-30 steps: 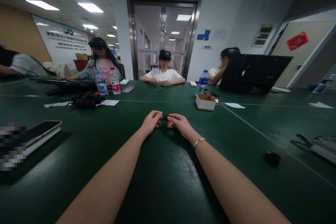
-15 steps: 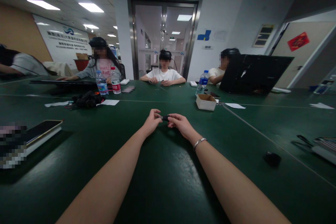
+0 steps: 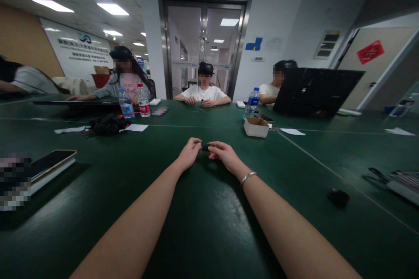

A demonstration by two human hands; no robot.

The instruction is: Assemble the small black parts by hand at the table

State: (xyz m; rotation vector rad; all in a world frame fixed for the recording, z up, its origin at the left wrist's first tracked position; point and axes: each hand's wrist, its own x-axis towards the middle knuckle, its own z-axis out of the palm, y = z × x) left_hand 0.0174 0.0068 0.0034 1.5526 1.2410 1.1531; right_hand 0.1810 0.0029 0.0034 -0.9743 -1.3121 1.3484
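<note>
Two bare arms (image 3: 131,218) stretch out over a dark green worktop (image 3: 203,235). A shiny bangle (image 3: 248,178) goes around the right wrist. Over to the right sits a black mouse (image 3: 338,197). Far to the left, a phone (image 3: 54,159) lies on top of something white (image 3: 55,175).

Further up are the left hand (image 3: 189,153) and the right hand (image 3: 225,153), near each other. Each grip is closed on the same little black piece (image 3: 205,147), one at each end, so it sits right between them. Fingers hide its ends, and I can't tell if it touches the worktop.

Past the hands, a bit to the right, is a small open box (image 3: 256,127). A blue-capped bottle (image 3: 251,102) stands behind it. Across the worktop, a person in a white shirt (image 3: 207,93) sits in front of big glass doors (image 3: 183,30).
</note>
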